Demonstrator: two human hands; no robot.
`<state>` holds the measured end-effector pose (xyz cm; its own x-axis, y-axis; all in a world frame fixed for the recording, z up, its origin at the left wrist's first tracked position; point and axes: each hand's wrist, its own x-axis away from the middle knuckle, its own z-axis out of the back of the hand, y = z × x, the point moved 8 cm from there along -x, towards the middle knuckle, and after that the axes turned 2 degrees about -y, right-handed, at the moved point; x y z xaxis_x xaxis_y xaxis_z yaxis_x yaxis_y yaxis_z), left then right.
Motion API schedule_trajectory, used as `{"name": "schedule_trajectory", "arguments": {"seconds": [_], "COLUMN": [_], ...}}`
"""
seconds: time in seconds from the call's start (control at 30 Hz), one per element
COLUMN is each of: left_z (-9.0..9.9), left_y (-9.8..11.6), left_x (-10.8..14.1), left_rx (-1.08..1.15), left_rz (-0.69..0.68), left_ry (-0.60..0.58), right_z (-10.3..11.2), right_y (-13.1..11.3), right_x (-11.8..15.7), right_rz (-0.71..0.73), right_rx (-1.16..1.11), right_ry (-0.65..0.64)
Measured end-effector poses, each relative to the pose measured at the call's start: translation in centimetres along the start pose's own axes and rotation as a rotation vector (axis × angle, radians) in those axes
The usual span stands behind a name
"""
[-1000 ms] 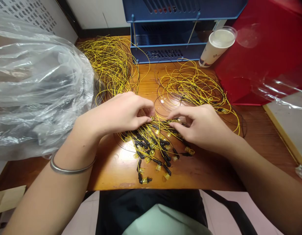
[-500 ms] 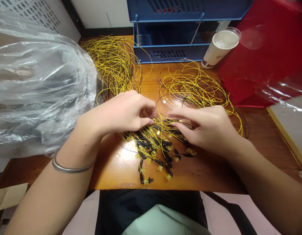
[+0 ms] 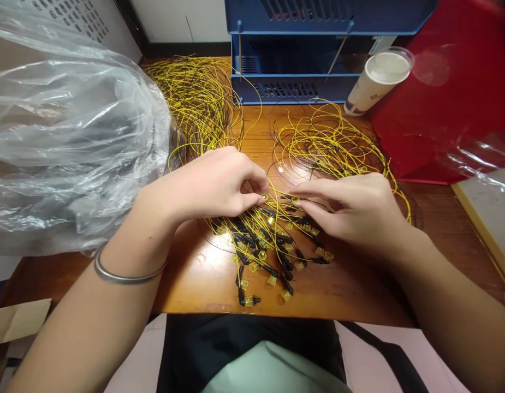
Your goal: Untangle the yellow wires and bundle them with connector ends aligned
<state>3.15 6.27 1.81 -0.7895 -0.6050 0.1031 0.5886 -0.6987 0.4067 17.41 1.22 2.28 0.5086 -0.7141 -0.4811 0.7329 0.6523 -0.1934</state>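
Miniature lamps (image 3: 262,240) with clear yellow shades and black arms lie in a loose pile on the wooden table, thin yellow and black wires trailing from them. Above the pile, my left hand (image 3: 219,183) pinches a small yellow lamp shade (image 3: 265,197) between thumb and forefinger. A short way right, my right hand (image 3: 346,210) is closed in a pinch on a miniature lamp (image 3: 295,200) with a black part and a yellow shade. Wires cross between both sets of fingertips. At the near end of the pile lies one lamp (image 3: 250,301) near the table edge.
A large bundle of yellow wires (image 3: 198,103) lies at the back left, a smaller coil (image 3: 330,142) at the right. Clear plastic (image 3: 80,147) bulges at the left. A blue tray rack (image 3: 293,90), paper cup (image 3: 377,82) and red box (image 3: 449,98) stand behind.
The whole view has shifted slightly, so things appear a little further right. Both hands keep their pinches almost unmoved, with the yellow pieces at their fingertips showing slightly more.
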Motion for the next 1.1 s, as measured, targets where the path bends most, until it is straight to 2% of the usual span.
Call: {"name": "schedule_trajectory", "arguments": {"seconds": [0.17, 0.53, 0.7, 0.83, 1.1], "left_z": [-0.1, -0.1, 0.0, -0.1, -0.4], "left_y": [0.0, 0.1, 0.4, 0.7, 0.6], "left_x": [0.0, -0.1, -0.1, -0.3, -0.5], "left_rx": [0.007, 0.003, -0.077, -0.15, -0.181], "left_rz": [-0.008, -0.013, -0.035, -0.042, -0.014], "left_ry": [0.009, -0.003, 0.025, 0.049, 0.026], "right_z": [-0.5, -0.7, -0.7, -1.0, -1.2], "right_y": [0.5, 0.4, 0.2, 0.4, 1.4], "right_x": [0.0, 0.0, -0.3, -0.5, -0.4], "right_rz": [-0.07, -0.074, -0.081, -0.138, -0.273], "right_rx": [-0.005, -0.02, -0.091, -0.167, -0.265], "right_ry": [-0.089, -0.106, -0.12, -0.163, -0.186]}}
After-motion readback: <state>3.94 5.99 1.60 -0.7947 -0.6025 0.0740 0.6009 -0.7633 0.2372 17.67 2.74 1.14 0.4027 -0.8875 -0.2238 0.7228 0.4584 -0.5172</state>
